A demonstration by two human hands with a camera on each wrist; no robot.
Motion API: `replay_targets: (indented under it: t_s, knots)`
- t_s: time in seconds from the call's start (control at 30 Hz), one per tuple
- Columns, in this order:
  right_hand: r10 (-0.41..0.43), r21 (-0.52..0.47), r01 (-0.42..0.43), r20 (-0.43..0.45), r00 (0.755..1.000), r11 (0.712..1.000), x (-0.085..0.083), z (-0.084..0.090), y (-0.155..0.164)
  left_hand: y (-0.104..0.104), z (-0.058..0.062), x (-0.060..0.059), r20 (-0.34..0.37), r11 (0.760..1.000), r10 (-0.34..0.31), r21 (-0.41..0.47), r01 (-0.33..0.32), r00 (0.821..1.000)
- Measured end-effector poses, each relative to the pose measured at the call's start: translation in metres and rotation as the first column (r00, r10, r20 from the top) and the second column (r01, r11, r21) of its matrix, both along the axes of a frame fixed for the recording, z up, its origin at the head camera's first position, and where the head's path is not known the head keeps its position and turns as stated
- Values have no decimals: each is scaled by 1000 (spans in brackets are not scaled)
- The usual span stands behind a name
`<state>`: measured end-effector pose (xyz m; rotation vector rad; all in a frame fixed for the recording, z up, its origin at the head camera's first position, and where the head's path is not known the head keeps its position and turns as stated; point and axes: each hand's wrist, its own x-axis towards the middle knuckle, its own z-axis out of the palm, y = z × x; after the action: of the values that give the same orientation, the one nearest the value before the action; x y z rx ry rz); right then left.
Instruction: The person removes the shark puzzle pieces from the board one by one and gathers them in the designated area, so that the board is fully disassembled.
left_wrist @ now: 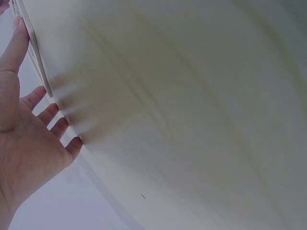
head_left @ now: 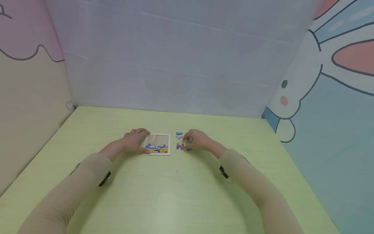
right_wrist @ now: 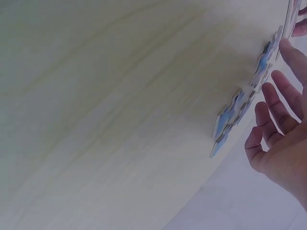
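A small jigsaw tray (head_left: 169,144) with a white rim lies on the table, its lower part filled with colourful joined pieces and its upper part bare wood. My left hand (head_left: 135,140) rests at its left side, fingers spread, thumb on the lower left rim and index fingertip by the upper left corner. In the left wrist view, that thumb lies along the tray edge (left_wrist: 36,52). To the right of the tray, my right hand (head_left: 200,140) is over loose puzzle pieces (head_left: 180,146), fingers loosely bent and partly hiding them. No piece shows between its fingers in the right wrist view.
A blue and white puzzle piece (head_left: 179,135) lies between tray and right hand. The pale yellow-green table (head_left: 163,195) meets a plain back wall (head_left: 175,65). Cartoon-printed side walls (head_left: 336,130) stand left and right.
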<state>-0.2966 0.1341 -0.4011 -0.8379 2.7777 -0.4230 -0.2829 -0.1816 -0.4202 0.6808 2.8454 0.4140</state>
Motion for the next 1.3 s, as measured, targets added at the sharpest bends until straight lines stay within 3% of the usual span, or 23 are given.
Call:
replay_targets:
  t_s: [0.33,0.57,0.9,1.3]
  knots:
    - [82,-19,-81,32,996,996,-3,-4,18,1,1,2,7,1000,-5,5,5,1000]
    - [96,30,-97,28,995,995,-6,-6,22,0,2,3,13,1000,-2,5,2,1000]
    - [122,58,-117,-96,988,992,-4,-10,10,2,6,4,9,1000,6,9,-6,1000]
    - [98,73,-93,-72,993,993,-4,-7,-5,-2,2,2,-1,1000,-4,1,4,1000]
